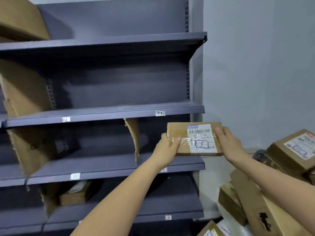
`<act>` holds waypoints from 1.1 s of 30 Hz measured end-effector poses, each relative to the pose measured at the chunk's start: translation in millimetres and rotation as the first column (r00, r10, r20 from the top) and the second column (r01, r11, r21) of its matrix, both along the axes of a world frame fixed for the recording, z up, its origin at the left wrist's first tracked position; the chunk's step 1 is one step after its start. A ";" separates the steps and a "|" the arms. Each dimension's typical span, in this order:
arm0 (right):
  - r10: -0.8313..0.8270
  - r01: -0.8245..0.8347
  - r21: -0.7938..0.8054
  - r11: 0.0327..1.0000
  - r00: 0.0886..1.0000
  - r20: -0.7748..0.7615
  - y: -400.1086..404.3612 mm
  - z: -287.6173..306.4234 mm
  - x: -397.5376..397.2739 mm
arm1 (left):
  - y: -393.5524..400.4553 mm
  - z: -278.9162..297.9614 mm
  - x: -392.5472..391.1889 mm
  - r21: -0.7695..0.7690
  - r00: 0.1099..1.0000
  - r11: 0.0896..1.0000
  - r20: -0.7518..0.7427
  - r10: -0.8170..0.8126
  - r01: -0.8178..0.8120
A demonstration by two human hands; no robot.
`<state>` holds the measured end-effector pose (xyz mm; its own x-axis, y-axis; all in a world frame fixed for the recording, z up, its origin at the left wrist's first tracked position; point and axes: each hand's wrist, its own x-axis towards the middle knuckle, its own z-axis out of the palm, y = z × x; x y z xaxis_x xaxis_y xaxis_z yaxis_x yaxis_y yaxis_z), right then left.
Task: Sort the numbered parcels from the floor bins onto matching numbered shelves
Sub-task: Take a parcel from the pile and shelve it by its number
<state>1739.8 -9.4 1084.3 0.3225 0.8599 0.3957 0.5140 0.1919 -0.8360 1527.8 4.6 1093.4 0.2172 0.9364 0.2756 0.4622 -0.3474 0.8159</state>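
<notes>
I hold a flat brown cardboard parcel (180, 133) in front of the shelving's right end. Its white label has "13" written by hand in a blue box. My left hand (167, 149) grips the parcel's left edge, thumb on top. My right hand (228, 143) grips its right edge. The parcel hovers level with the shelf under the tag "01" (160, 113). Lower down, a shelf edge carries the tag "13" (168, 217). Other tags read "02" (66, 119) and "11" (75, 176).
Grey metal shelves (105, 114) are split by torn cardboard dividers (133, 133). One small box (76, 193) lies on the lowest visible shelf at left. Several labelled parcels (293, 150) are piled at the right by the wall. A big carton (18, 17) sits top left.
</notes>
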 end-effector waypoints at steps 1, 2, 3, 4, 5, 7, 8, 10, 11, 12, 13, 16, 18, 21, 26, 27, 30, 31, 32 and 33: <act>0.022 -0.022 0.005 1.000 1.000 -0.006 1.9 -2.7 -13.2 | -4.0 -2.3 -13.5 -0.010 1.000 1.000 0.000 0.022 -0.022; 0.042 -0.042 0.003 0.999 0.999 -0.005 2.7 -5.4 -27.9 | -7.9 -5.1 -28.1 -0.023 0.999 0.999 0.000 0.043 -0.043; 0.058 -0.058 -0.009 0.998 0.998 0.002 4.7 -9.0 -42.2 | -11.9 -8.2 -43.5 -0.039 0.998 0.997 0.001 0.064 -0.064; 0.068 -0.067 -0.024 0.997 0.998 0.015 6.2 -13.0 -57.5 | -16.3 -11.7 -59.9 -0.053 0.996 0.995 -0.001 0.084 -0.084; 0.074 -0.073 -0.039 0.997 0.997 0.027 8.3 -17.3 -72.8 | -21.0 -15.4 -76.6 -0.069 0.995 0.993 -0.009 0.099 -0.100; 0.077 -0.072 -0.073 0.995 0.995 0.065 9.2 -27.5 -106.5 | -31.1 -23.5 -111.8 -0.105 0.991 0.986 -0.032 0.129 -0.132; 0.078 -0.071 -0.086 0.994 0.994 0.081 8.6 -33.6 -123.3 | -36.9 -27.3 -129.3 -0.116 0.989 0.982 -0.044 0.145 -0.149; 0.085 -0.073 -0.118 0.990 0.991 0.101 5.9 -46.1 -156.3 | -46.6 -34.6 -164.7 -0.110 0.981 0.977 -0.076 0.177 -0.185; 0.092 -0.078 -0.138 0.987 0.990 0.104 3.0 -50.7 -173.1 | -50.4 -37.7 -182.6 -0.104 0.978 0.974 -0.086 0.191 -0.199; 0.103 -0.085 -0.157 0.984 0.989 0.109 -1.5 -53.9 -190.8 | -53.3 -40.5 -200.3 -0.103 0.975 0.972 -0.091 0.201 -0.210; 0.117 -0.096 -0.170 0.981 0.986 0.118 -5.4 -56.7 -208.1 | -56.8 -43.1 -217.4 -0.112 0.973 0.969 -0.092 0.211 -0.220; 0.157 -0.133 -0.176 0.975 0.979 0.130 -16.0 -59.9 -261.7 | -67.9 -49.0 -267.7 -0.117 0.967 0.962 -0.101 0.235 -0.246; 0.174 -0.155 -0.179 0.972 0.980 0.094 -18.7 -63.2 -297.1 | -75.7 -53.1 -300.7 -0.110 0.962 0.959 -0.112 0.249 -0.261; 0.214 -0.193 -0.194 0.962 0.972 0.099 -17.9 -71.6 -349.5 | -86.9 -63.8 -350.7 -0.140 0.949 0.940 -0.101 0.299 -0.311; 0.284 -0.253 -0.223 0.941 0.952 0.116 -14.5 -84.1 -430.3 | -100.6 -79.1 -428.7 -0.200 0.914 0.892 -0.088 0.396 -0.406; 0.301 -0.271 -0.228 0.935 0.947 0.110 -12.5 -86.4 -444.9 | -100.5 -80.8 -442.9 -0.205 0.906 0.882 -0.082 0.416 -0.424; 0.372 -0.346 -0.248 0.905 0.926 0.064 -4.7 -92.0 -483.4 | -94.6 -86.5 -480.2 -0.210 0.880 0.855 -0.080 0.469 -0.475; 0.397 -0.374 -0.251 0.893 0.916 0.049 -1.2 -93.3 -493.7 | -91.6 -89.5 -491.0 -0.215 0.873 0.847 -0.081 0.481 -0.487; 0.417 -0.395 -0.255 0.883 0.908 0.034 2.1 -94.1 -502.6 | -88.8 -92.7 -500.9 -0.216 0.867 0.841 -0.082 0.491 -0.497; 0.428 -0.408 -0.256 0.876 0.903 0.026 6.8 -96.1 -510.3 | -85.0 -96.1 -509.5 -0.219 0.862 0.835 -0.082 0.500 -0.505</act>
<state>1229.5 -2.6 988.2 -0.1122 0.9790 0.1702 0.4967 0.2036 -0.8437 1018.3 -80.4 997.3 -0.2974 0.9537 0.0449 0.5405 0.1294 0.8313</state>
